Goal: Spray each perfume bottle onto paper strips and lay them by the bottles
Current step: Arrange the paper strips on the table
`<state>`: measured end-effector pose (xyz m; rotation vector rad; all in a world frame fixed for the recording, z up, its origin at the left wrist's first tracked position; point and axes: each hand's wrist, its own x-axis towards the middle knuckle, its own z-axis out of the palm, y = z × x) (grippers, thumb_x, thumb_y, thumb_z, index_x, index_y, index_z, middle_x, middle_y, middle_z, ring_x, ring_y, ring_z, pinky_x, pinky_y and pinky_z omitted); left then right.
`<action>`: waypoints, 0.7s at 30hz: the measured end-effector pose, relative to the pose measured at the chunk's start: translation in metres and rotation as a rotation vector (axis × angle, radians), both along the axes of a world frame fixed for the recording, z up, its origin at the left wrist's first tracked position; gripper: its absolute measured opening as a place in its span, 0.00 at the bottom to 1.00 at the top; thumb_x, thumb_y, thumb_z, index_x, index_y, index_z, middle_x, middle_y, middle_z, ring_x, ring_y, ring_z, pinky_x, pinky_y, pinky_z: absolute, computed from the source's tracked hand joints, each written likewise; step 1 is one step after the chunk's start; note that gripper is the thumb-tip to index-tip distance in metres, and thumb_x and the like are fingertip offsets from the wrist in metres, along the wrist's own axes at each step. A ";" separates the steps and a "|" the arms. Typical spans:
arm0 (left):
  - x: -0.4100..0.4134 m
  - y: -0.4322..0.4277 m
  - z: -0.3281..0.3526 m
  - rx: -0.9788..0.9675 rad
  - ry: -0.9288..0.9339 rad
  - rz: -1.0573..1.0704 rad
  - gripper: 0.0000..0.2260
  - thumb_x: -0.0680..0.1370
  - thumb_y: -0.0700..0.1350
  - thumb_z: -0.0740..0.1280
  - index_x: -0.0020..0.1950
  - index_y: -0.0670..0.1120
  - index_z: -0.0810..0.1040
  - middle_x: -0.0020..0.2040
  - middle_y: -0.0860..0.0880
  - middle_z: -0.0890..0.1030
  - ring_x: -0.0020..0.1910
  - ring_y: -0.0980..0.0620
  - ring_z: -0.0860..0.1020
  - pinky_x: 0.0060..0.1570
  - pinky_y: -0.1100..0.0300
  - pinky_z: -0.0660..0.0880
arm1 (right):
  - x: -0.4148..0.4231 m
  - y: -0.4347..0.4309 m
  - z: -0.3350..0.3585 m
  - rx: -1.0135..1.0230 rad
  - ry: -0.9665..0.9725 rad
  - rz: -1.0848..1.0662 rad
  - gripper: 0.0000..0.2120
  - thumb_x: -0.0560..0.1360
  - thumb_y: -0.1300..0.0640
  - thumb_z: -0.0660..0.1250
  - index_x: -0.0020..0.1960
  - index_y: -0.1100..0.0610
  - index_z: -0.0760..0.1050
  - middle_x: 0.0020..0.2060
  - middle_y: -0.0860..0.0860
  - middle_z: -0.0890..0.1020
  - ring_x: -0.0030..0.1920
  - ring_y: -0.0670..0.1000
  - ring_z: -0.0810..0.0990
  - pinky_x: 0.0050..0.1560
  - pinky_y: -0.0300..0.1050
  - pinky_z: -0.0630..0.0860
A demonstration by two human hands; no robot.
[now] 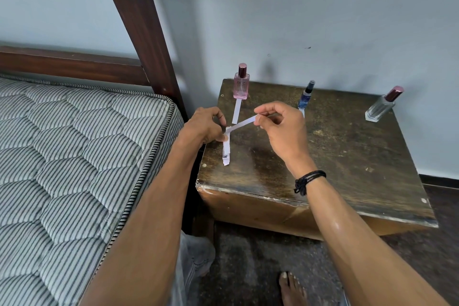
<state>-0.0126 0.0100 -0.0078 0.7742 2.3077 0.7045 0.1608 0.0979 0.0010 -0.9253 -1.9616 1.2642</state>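
Three perfume bottles stand along the back of a worn wooden side table: a pink bottle at the left, a small blue bottle in the middle, a clear bottle with a maroon cap at the right. One white strip lies in front of the pink bottle, and another strip's tip shows below the blue bottle. My left hand pins a small stack of paper strips near the table's left edge. My right hand pinches the end of a single strip lifted off that stack.
A striped mattress on a dark wooden bed frame lies close to the left of the table. A pale wall rises behind. My bare foot rests on the dark floor below the table's front edge.
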 end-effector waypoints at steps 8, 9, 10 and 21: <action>0.000 0.000 0.001 -0.001 -0.025 0.010 0.13 0.68 0.35 0.79 0.43 0.49 0.79 0.60 0.46 0.76 0.47 0.48 0.78 0.43 0.58 0.71 | -0.001 -0.001 -0.001 0.043 0.005 -0.029 0.12 0.78 0.65 0.73 0.47 0.47 0.81 0.41 0.46 0.86 0.43 0.44 0.86 0.51 0.43 0.83; 0.000 0.000 0.001 0.001 -0.028 0.010 0.13 0.68 0.35 0.79 0.44 0.48 0.79 0.60 0.46 0.76 0.45 0.49 0.78 0.42 0.58 0.72 | -0.002 -0.001 -0.001 0.052 0.005 -0.034 0.12 0.78 0.65 0.73 0.47 0.47 0.81 0.41 0.45 0.86 0.43 0.44 0.86 0.50 0.42 0.83; 0.000 0.000 0.002 0.003 -0.029 0.009 0.13 0.68 0.34 0.79 0.44 0.48 0.79 0.59 0.46 0.76 0.43 0.50 0.76 0.43 0.58 0.72 | -0.002 -0.002 -0.001 0.058 0.006 -0.037 0.12 0.78 0.65 0.73 0.47 0.47 0.81 0.41 0.45 0.86 0.43 0.44 0.86 0.50 0.41 0.83; -0.001 0.001 0.000 0.018 -0.037 -0.006 0.14 0.68 0.34 0.78 0.41 0.49 0.77 0.59 0.45 0.77 0.42 0.51 0.75 0.41 0.58 0.71 | -0.003 -0.006 -0.001 0.068 0.035 -0.064 0.11 0.78 0.64 0.73 0.51 0.48 0.82 0.45 0.45 0.86 0.45 0.44 0.86 0.51 0.43 0.84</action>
